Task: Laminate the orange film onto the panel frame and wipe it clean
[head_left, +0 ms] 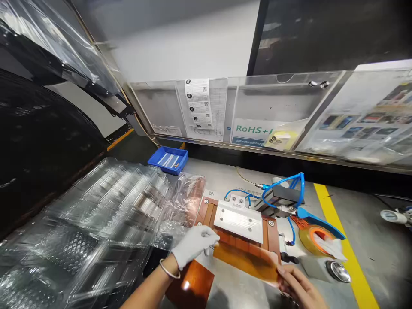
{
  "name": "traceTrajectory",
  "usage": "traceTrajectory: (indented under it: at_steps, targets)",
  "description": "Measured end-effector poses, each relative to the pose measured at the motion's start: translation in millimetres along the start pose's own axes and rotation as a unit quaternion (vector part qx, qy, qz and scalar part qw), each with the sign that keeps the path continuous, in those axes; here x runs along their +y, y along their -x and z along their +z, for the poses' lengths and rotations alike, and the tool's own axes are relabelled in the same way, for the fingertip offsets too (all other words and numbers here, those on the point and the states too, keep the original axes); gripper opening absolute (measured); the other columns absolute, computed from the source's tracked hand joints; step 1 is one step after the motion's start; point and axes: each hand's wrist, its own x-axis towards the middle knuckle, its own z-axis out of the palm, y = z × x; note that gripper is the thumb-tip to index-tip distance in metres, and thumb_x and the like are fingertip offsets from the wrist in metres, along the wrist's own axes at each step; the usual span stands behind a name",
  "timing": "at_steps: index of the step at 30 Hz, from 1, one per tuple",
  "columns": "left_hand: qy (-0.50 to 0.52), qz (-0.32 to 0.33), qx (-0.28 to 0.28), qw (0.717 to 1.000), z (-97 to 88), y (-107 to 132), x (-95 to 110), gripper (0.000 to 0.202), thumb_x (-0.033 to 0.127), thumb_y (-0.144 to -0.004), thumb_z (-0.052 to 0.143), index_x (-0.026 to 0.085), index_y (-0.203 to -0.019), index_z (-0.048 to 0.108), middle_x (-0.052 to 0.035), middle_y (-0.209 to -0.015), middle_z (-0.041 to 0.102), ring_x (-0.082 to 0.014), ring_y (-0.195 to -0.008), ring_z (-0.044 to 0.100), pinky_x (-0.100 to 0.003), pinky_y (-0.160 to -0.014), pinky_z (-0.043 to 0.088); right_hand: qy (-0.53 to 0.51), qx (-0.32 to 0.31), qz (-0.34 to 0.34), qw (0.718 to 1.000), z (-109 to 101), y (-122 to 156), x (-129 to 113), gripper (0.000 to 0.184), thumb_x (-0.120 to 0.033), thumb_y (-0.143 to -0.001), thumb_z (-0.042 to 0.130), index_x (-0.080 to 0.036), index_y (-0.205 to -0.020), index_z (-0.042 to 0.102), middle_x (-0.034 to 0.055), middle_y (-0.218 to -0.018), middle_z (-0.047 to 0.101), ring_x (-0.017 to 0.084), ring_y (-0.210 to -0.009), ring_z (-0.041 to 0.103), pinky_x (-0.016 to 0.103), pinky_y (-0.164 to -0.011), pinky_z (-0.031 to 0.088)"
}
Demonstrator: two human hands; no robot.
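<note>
Grey bench, fixture (240, 223) centred. I pinch amber film (247, 259): gloved left hand (194, 244), bare right hand (298, 285). Keep film taut, square to fixture.

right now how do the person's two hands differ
The left hand wears a white glove and has a bangle at the wrist; the right hand is bare. The left hand pinches the left end of the amber film sheet close to the brown fixture; the right hand holds the sheet's right end, lower and nearer the camera. Both grip the same sheet, one at each end.
</note>
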Motion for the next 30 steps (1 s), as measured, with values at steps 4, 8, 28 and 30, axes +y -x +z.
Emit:
traceTrajectory:
  at_steps: [4, 8, 28, 30]
  targets:
    - [-0.027, -0.004, -0.020, 0.999, -11.3, -43, 4, 0.025, 0.042, -0.073, 0.066, 0.018, -0.067, 0.059, 0.0057, -0.050, 0.056, -0.0108, -0.045, 0.051, -0.025, -0.051, 0.038, 0.015, 0.008, 0.012, 1.000, 12, -34, -14, 0.052, -0.070, -0.056, 0.074, -0.021, -0.054, 0.056, -0.0052, -0.048, 0.049, 0.009, -0.041, 0.039, 0.023, -0.039, 0.031]
    - [-0.059, -0.018, -0.009, 0.998, -19.4, -72, 10, 0.027, 0.037, -0.080, 0.066, 0.018, -0.063, 0.054, 0.0070, -0.052, 0.055, -0.0102, -0.045, 0.052, -0.025, -0.053, 0.040, 0.020, 0.002, 0.019, 1.000, 23, -60, -25, 0.049, -0.064, -0.061, 0.073, -0.021, -0.052, 0.051, -0.0069, -0.043, 0.044, 0.008, -0.038, 0.037, 0.022, -0.040, 0.025]
    - [-0.136, -0.058, 0.026, 0.989, -22.9, -93, 16, 0.029, 0.046, -0.076, 0.063, 0.020, -0.065, 0.057, 0.0059, -0.045, 0.056, -0.0077, -0.033, 0.037, -0.022, -0.039, 0.030, 0.012, 0.000, 0.056, 0.998, 25, -80, -32, 0.046, -0.061, -0.071, 0.070, -0.021, -0.061, 0.049, -0.0079, -0.046, 0.047, 0.006, -0.039, 0.033, 0.020, -0.042, 0.024]
    - [-0.136, -0.052, 0.031, 0.989, -23.1, -94, 14, 0.028, 0.046, -0.076, 0.064, 0.020, -0.067, 0.060, 0.0050, -0.048, 0.058, -0.0094, -0.039, 0.045, -0.022, -0.044, 0.036, 0.006, 0.002, 0.055, 0.998, 25, -82, -29, 0.045, -0.060, -0.071, 0.070, -0.021, -0.063, 0.049, -0.0081, -0.047, 0.047, 0.006, -0.039, 0.033, 0.020, -0.042, 0.023]
